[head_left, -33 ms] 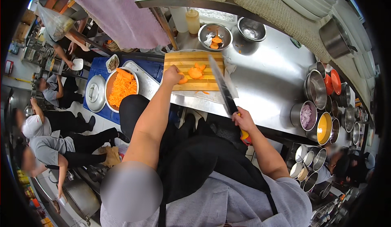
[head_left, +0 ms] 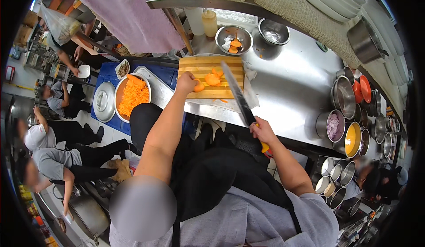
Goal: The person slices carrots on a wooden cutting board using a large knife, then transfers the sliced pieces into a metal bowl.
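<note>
My right hand [head_left: 264,130] is closed round the yellow-and-red handle of a large knife [head_left: 238,92]. Its long blade slants up and left across the right part of a striped wooden cutting board [head_left: 187,66]. At the board's left side my left hand [head_left: 186,82] grips a rounded orange carrot piece [head_left: 198,86] with its fingers, holding it at the board. Several cut carrot pieces [head_left: 213,78] lie mid-board, between that hand and the blade. Small orange scraps rest by the board's near edge, and a whitish cloth [head_left: 250,87] shows beneath its right side.
Left of the board, a bowl of shredded carrot [head_left: 133,96] stands by a metal tray [head_left: 156,87] and a lid [head_left: 104,101]. Behind are a metal bowl with scraps [head_left: 221,36] and a squeeze bottle [head_left: 209,23]. Several pots [head_left: 325,124] crowd the right. Other people work at left.
The knife blade has swung slightly left over the board, and my right hand has shifted a little with it. My left hand stays on the carrot piece.
</note>
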A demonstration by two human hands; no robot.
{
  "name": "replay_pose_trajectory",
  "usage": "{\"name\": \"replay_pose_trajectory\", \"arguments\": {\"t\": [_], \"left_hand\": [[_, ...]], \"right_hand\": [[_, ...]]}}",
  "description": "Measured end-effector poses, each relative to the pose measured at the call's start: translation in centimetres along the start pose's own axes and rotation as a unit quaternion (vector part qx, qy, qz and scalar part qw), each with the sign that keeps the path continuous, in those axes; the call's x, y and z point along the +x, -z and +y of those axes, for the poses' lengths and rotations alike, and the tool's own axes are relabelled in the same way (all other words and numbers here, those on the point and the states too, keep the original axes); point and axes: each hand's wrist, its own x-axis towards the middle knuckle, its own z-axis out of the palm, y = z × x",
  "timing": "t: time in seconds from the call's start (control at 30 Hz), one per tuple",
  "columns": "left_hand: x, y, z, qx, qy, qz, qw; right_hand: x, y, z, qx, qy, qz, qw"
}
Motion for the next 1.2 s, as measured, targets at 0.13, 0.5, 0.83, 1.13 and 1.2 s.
{"name": "replay_pose_trajectory", "arguments": {"t": [0.13, 0.5, 0.83, 1.13, 1.2], "left_hand": [[-2.2, -0.2, -0.5, -0.324, 0.048, 0.046, 0.944], [-6.6, -2.9, 1.7, -0.055, 0.023, 0.174, 0.983], [-4.7, -1.0, 3.2, -0.039, 0.026, 0.091, 0.995], [-6.7, -1.6, 0.9, -0.399, 0.058, 0.066, 0.913], [-6.9, -1.6, 0.6, -0.428, 0.046, 0.048, 0.901]], "right_hand": [[0.8, -3.4, -3.5, -0.183, 0.018, -0.026, 0.983], [2.8, -6.4, -8.3, -0.338, 0.034, 0.007, 0.941], [1.5, -5.6, -8.6, -0.314, 0.042, -0.010, 0.948], [3.0, -7.4, -8.4, -0.354, 0.062, -0.029, 0.933], [3.3, -7.4, -8.9, -0.359, 0.059, -0.030, 0.931]]}}
